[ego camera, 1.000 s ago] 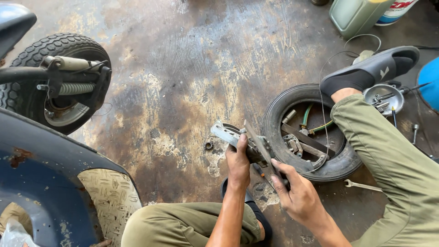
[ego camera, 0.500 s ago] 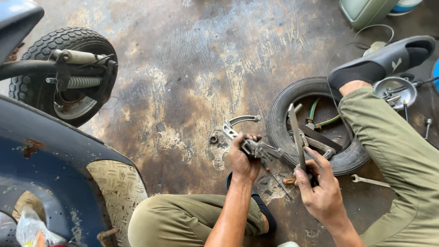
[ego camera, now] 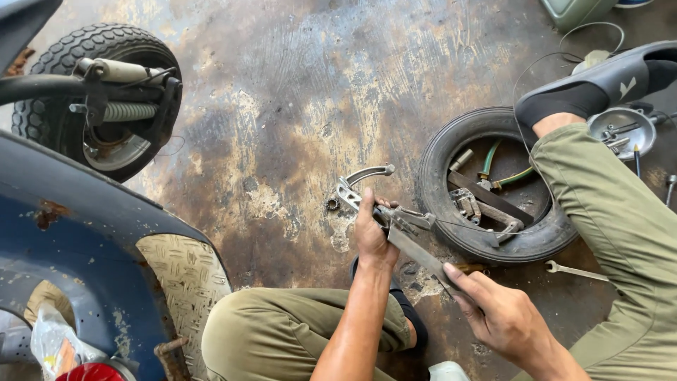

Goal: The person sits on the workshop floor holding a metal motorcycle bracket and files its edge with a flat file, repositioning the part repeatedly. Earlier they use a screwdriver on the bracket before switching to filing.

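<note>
The left hand (ego camera: 371, 236) sits just below the picture's centre, its grip closed around a metal lever part (ego camera: 367, 190) whose curved arm sticks out toward 11 o'clock from the fist. The right hand (ego camera: 504, 314), at 4 o'clock from the left, pinches the lower end of a long flat tool (ego camera: 416, 252); the tool slants up toward 10 o'clock and its tip meets the lever part just beside the left thumb. A small gear (ego camera: 333, 204) lies on the stained concrete floor (ego camera: 296, 106) at 9 o'clock from the part, near it but apart. At 3 o'clock a tyre (ego camera: 451, 233) lies flat, with loose metal pieces and a green hose (ego camera: 493, 166) inside its ring. A wrench (ego camera: 575, 271) lies on the floor just below the tyre, at 5 o'clock. The person's right leg in olive trousers (ego camera: 613, 226) crosses over the tyre's right edge, its foot in a black sandal (ego camera: 606, 81). At 2 o'clock a round metal dish (ego camera: 620, 130) holds small parts. At 10 o'clock stands a scooter wheel (ego camera: 99, 99) with a spring, and the blue scooter body (ego camera: 77, 233) fills 8 o'clock.
</note>
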